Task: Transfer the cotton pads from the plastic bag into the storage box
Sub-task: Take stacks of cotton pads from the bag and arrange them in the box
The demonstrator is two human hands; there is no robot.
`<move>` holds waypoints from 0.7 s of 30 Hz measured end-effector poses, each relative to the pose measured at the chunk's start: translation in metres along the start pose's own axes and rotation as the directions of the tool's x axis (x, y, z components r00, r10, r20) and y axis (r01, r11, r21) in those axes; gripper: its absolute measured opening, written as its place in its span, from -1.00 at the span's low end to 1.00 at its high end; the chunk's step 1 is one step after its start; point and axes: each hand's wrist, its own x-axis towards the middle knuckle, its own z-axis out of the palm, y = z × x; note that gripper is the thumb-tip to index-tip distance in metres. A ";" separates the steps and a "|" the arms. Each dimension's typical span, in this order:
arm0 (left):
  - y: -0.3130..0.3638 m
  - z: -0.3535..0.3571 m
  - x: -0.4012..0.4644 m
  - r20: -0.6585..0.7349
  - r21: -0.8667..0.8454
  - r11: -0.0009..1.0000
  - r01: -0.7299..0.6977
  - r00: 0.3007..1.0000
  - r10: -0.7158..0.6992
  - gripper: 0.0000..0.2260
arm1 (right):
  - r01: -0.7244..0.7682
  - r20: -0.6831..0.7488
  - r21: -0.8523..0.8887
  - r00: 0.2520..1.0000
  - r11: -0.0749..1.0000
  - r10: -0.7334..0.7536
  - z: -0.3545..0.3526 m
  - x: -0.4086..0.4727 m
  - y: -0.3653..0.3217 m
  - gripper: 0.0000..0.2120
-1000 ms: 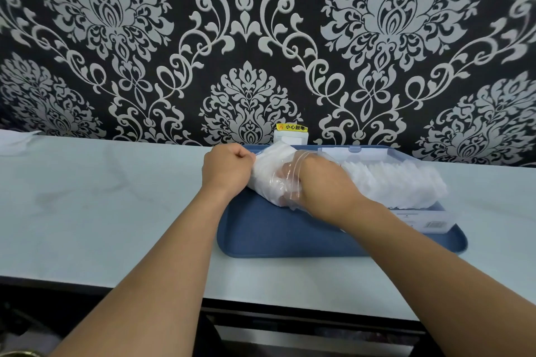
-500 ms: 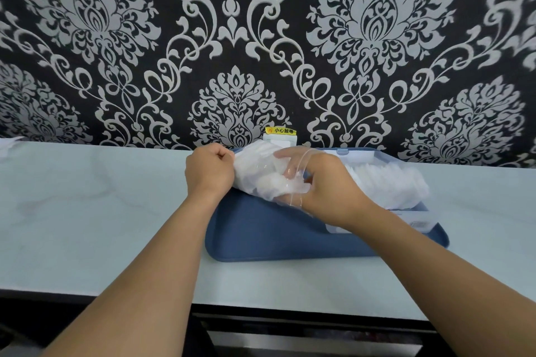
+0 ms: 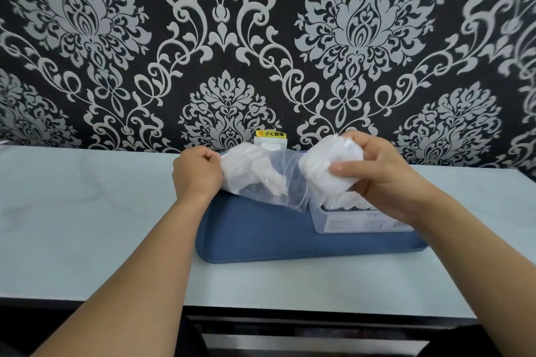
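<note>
The left hand [image 3: 197, 175] squeezes the closed end of the plastic bag [image 3: 261, 180] at 9 o'clock, while the right hand [image 3: 374, 174] at 3 o'clock wraps its fingers around a stack of cotton pads [image 3: 330, 165] just above the storage box [image 3: 359, 220] on the blue tray [image 3: 261, 240].

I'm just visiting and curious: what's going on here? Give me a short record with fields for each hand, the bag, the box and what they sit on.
left hand: grips one end of the plastic bag
right hand: holds a stack of cotton pads just outside the bag mouth, above the box
plastic bag: clear, crumpled, some pads inside
storage box: clear, already holds a row of pads
blue tray: under bag and box, on a pale counter
</note>
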 end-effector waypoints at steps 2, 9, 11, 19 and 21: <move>0.000 0.001 -0.002 0.024 0.044 0.999 -0.028 0.999 0.026 -0.83 | -0.051 -0.008 0.162 0.999 0.986 0.053 -0.005 -0.005 -0.003 -0.64; 0.091 -0.026 -0.060 -0.096 -0.465 0.845 -0.265 0.964 0.250 -0.76 | -0.011 -0.025 0.241 1.000 0.970 0.018 0.000 -0.006 -0.003 -0.46; 0.121 -0.031 -0.091 0.258 -0.598 0.801 -0.026 0.940 0.223 -0.70 | 0.018 0.018 0.221 1.000 0.975 -0.022 0.002 -0.009 -0.006 -0.42; 0.122 -0.019 -0.112 0.856 -0.505 0.598 0.622 0.447 0.258 -0.51 | 0.168 -0.045 -0.056 0.984 0.984 -0.171 0.007 -0.014 -0.010 -0.35; 0.120 -0.016 -0.112 0.881 -0.472 0.553 0.687 0.384 0.275 -0.58 | 0.171 -0.044 -0.075 0.984 0.983 -0.174 0.004 -0.014 -0.012 -0.36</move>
